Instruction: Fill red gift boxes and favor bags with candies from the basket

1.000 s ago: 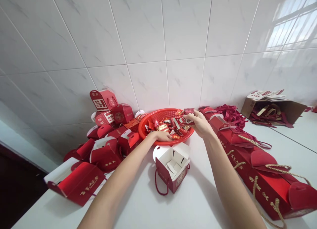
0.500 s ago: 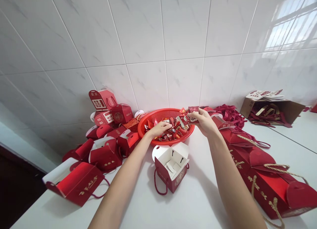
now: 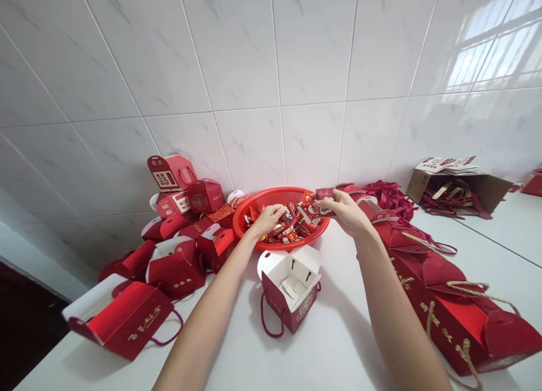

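A red plastic basket (image 3: pixel 237 226) holds a heap of wrapped candies (image 3: pixel 292 228). Over the left part of that heap is my left hand (image 3: pixel 269 219), its fingers pinched together among the sweets; I cannot make out whether one is between them. At the basket's right rim my right hand (image 3: pixel 348 211) grips red and white candy packets (image 3: pixel 314 211) with printed writing. Closer to me, an open red gift box (image 3: pixel 284 292) with a white inside and dark red cord handles stands upright on the white table.
Several red gift boxes (image 3: pixel 173 267) are piled on the left. Closed boxes with rope handles (image 3: pixel 453 301) line the right side. Dark red ribbons (image 3: pixel 392 198) lie behind them, near a cardboard box (image 3: pixel 493 190) on its side. White tiled wall (image 3: pixel 249 143) rises behind.
My left hand has lifted slightly and shifted left over the candies. My right hand still holds the packets, a little further left and lower. The view has shifted slightly.
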Motion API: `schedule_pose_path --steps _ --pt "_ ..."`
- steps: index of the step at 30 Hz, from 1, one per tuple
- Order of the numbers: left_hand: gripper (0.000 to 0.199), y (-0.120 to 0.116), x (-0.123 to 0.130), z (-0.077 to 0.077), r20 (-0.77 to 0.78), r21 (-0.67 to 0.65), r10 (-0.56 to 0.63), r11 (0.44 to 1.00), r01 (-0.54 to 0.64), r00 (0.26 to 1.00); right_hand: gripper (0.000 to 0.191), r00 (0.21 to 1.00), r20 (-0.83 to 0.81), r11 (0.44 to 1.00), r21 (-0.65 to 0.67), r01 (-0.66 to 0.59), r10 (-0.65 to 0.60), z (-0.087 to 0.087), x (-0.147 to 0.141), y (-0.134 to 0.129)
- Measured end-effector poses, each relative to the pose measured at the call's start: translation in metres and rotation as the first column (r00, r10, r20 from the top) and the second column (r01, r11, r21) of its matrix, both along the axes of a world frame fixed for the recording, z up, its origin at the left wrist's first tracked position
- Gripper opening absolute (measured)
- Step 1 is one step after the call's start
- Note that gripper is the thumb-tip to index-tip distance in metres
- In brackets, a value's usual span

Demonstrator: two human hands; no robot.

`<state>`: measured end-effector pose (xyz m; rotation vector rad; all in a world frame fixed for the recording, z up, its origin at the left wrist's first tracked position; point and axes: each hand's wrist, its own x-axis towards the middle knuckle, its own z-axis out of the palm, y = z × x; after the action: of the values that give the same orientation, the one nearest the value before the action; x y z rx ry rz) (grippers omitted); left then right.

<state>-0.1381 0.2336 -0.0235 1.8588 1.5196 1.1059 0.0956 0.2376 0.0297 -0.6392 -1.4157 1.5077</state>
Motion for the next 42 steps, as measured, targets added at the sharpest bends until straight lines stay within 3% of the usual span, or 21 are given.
schedule_pose_path --steps 7,12,15,17,20,23,28,33,35,38,40,42 --pt "0.038 -0.022 0.007 0.004 -0.011 0.116 0.123 0.986 -0.121 0.992 0.035 0.984 0.096 0.986 0.066 -0.154 0.147 0.004 0.003 -0.005" --pt "0.038 -0.050 0.013 0.013 -0.034 0.218 0.123 0.970 -0.113 0.992 0.031 0.928 0.250 0.946 0.100 -0.309 0.277 0.008 0.004 -0.016" --pt "0.037 -0.068 0.013 0.021 -0.049 0.246 0.126 0.963 -0.111 0.991 0.027 0.849 0.400 0.885 0.164 -0.437 0.345 0.011 0.003 -0.024" --pt "0.037 -0.080 0.012 0.027 -0.081 0.250 0.143 0.961 -0.119 0.986 0.026 0.768 0.516 0.815 0.207 -0.541 0.378 0.013 0.002 -0.029" --pt "0.038 -0.095 0.008 0.034 -0.126 0.246 0.163 0.961 -0.129 0.979 0.026 0.675 0.652 0.723 0.275 -0.634 0.344 0.014 -0.003 -0.033" --pt "0.038 -0.107 0.005 0.037 -0.162 0.233 0.178 0.963 -0.138 0.970 0.025 0.626 0.724 0.667 0.316 -0.674 0.290 0.013 -0.010 -0.035" --pt "0.039 -0.115 0.005 0.040 -0.231 0.189 0.133 0.978 -0.090 0.964 0.012 0.538 0.786 0.642 0.248 -0.726 0.304 0.007 -0.016 -0.037" --pt "0.038 -0.118 0.007 0.043 -0.274 0.160 0.105 0.985 -0.062 0.956 0.015 0.529 0.810 0.626 0.281 -0.728 0.253 0.004 -0.020 -0.040" --pt "0.038 -0.120 0.008 0.044 -0.270 0.155 0.096 0.986 -0.055 0.958 0.010 0.515 0.810 0.596 0.274 -0.755 0.279 0.004 -0.021 -0.040" --pt "0.038 -0.121 0.009 0.045 -0.260 0.155 0.095 0.986 -0.056 0.961 0.016 0.493 0.805 0.545 0.263 -0.796 0.332 0.005 -0.022 -0.040" --pt "0.038 -0.122 0.010 0.046 -0.254 0.172 0.101 0.983 -0.058 0.962 0.022 0.509 0.806 0.556 0.284 -0.781 0.304 0.006 -0.021 -0.040" --pt "0.037 -0.123 0.012 0.046 -0.241 0.207 0.112 0.976 -0.062 0.964 0.032 0.528 0.813 0.600 0.300 -0.741 0.246 0.007 -0.021 -0.039"
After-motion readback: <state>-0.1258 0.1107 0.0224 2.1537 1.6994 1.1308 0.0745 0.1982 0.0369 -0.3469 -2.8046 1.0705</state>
